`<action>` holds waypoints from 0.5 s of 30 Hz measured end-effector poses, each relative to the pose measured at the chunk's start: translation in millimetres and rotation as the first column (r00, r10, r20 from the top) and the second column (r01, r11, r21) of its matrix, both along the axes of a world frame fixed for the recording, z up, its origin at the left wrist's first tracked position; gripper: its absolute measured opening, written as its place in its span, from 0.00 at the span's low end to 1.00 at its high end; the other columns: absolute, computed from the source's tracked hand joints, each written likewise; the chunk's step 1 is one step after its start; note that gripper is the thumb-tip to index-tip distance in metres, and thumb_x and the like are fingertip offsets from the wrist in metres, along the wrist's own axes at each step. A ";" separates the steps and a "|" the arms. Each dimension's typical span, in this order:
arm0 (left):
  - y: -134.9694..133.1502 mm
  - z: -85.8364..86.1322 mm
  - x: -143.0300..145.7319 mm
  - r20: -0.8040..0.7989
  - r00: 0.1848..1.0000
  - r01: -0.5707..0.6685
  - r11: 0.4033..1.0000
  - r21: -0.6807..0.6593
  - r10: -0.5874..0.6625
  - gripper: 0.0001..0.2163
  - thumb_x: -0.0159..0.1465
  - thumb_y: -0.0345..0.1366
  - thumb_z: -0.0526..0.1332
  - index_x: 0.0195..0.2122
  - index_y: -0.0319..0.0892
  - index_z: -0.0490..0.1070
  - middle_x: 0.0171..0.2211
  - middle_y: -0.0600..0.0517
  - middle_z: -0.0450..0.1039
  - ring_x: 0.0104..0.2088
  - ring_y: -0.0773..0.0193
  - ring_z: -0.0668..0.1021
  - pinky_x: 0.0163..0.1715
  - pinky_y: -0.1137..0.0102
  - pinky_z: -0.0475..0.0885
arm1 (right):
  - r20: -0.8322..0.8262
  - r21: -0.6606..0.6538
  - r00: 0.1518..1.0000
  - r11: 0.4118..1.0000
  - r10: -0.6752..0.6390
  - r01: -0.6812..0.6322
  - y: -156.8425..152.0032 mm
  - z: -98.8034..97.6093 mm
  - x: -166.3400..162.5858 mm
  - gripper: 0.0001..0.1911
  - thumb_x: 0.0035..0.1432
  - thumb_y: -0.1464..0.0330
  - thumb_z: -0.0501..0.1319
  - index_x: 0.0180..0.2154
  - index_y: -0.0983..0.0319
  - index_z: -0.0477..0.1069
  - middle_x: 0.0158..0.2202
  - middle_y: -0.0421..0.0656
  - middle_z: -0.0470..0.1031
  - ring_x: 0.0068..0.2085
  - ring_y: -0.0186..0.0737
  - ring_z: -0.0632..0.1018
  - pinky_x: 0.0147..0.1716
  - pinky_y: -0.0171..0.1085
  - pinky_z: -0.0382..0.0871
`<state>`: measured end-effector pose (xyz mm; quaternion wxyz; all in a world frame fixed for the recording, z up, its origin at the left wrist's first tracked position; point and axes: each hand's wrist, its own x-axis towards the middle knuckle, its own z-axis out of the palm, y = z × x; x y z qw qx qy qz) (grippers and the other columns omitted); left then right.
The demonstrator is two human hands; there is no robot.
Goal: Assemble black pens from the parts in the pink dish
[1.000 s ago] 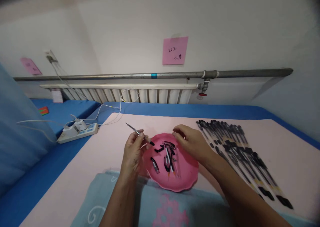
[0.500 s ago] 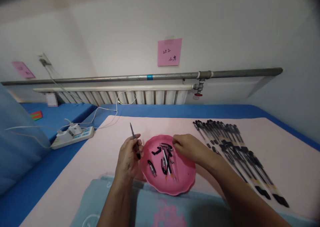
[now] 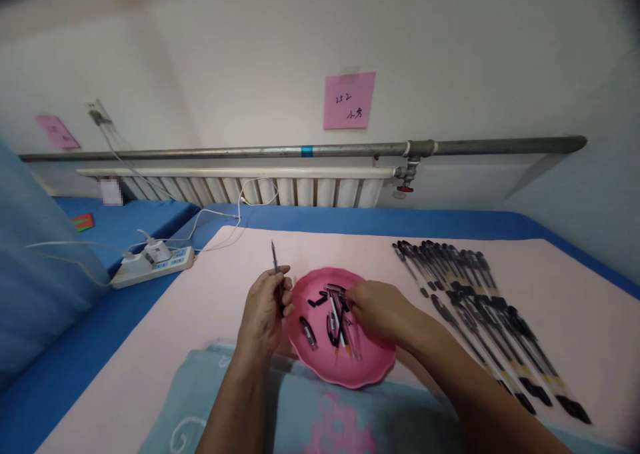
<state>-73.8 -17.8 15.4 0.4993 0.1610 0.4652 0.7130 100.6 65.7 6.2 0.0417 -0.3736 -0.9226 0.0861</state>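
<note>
A pink scalloped plate [image 3: 365, 367] sits on the pink cloth in front of me and holds several black pen caps and loose pen parts [image 3: 334, 317]. My left hand [image 3: 264, 313] is closed round a thin pen refill [image 3: 275, 259], which stands nearly upright with its tip up, just left of the plate. My right hand [image 3: 376, 309] reaches into the plate from the right, fingers pinched down among the pen parts; what they hold, if anything, is hidden.
Several assembled black pens [image 3: 475, 301] lie in a row on the pink cloth [image 3: 210, 307] at the right. A white power strip [image 3: 153, 264] with cables lies at the left on blue bedding. A light blue towel [image 3: 310, 414] covers the near edge. A radiator [image 3: 250, 189] runs along the wall.
My left hand has turned the refill from slanting left to nearly upright. My right hand has dropped from the plate's far rim down into the pen parts.
</note>
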 end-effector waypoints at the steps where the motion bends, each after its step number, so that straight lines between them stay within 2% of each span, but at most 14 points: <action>1: -0.1 0.4 0.0 -0.002 1.000 0.000 1.000 0.000 0.000 0.11 0.49 0.33 0.62 0.34 0.38 0.67 0.19 0.57 0.65 0.14 0.77 0.61 0.12 0.80 0.52 | 0.000 0.010 1.000 1.000 -0.007 0.007 -1.8 -1.1 -1.4 0.12 0.48 0.77 0.56 0.19 0.60 0.72 0.19 0.44 0.75 0.22 0.40 0.75 0.19 0.33 0.55; 8: -0.5 2.5 1.8 -0.012 1.000 0.007 1.000 -0.025 -0.007 0.12 0.48 0.34 0.62 0.34 0.38 0.67 0.19 0.58 0.65 0.14 0.77 0.61 0.11 0.80 0.51 | -0.075 0.030 0.996 0.999 -0.041 0.044 -14.9 -8.2 -16.3 0.11 0.52 0.75 0.55 0.23 0.61 0.73 0.24 0.48 0.77 0.24 0.44 0.76 0.20 0.35 0.59; 15: -0.3 -0.3 5.1 -0.031 0.994 0.101 0.995 -0.024 -0.102 0.11 0.49 0.34 0.61 0.34 0.38 0.67 0.19 0.57 0.65 0.14 0.77 0.60 0.11 0.80 0.49 | -0.235 -0.001 0.972 1.000 -0.007 0.006 -16.9 -12.6 -20.8 0.12 0.53 0.76 0.54 0.26 0.62 0.75 0.25 0.46 0.78 0.26 0.41 0.76 0.24 0.35 0.63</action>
